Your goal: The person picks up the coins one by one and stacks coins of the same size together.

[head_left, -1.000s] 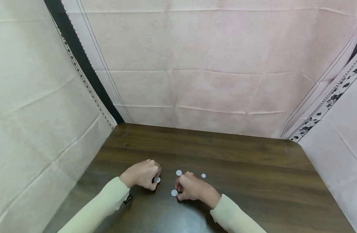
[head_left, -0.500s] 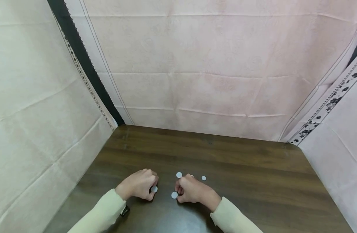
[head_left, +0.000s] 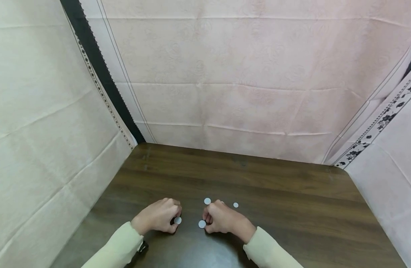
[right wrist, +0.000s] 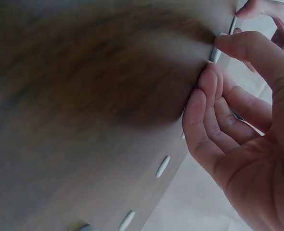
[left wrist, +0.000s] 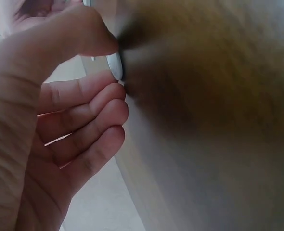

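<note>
Two small white round discs lie close to the dark wooden table (head_left: 292, 193), one at each hand. My left hand (head_left: 158, 216) pinches its disc (head_left: 178, 220) at the edges between thumb and index finger; the left wrist view shows this disc (left wrist: 114, 66) flat and thin, right at the wood. Facing it, my right hand (head_left: 222, 217) has thumb and index fingertips at opposite edges of the other disc (head_left: 201, 224). In the right wrist view that disc (right wrist: 216, 50) shows edge-on between the fingertips, the remaining fingers curled beside it.
Beyond my right hand lie a white disc (head_left: 207, 201) and a smaller one (head_left: 236, 205); another is mostly hidden behind the knuckles. A black band (head_left: 143, 246) shows at the left wrist. Pale cloth (head_left: 225, 93) hangs behind the table's far edge.
My left hand has come nearer to the body and slightly left, with its disc moving along. The right hand and its disc have stayed nearly in place.
</note>
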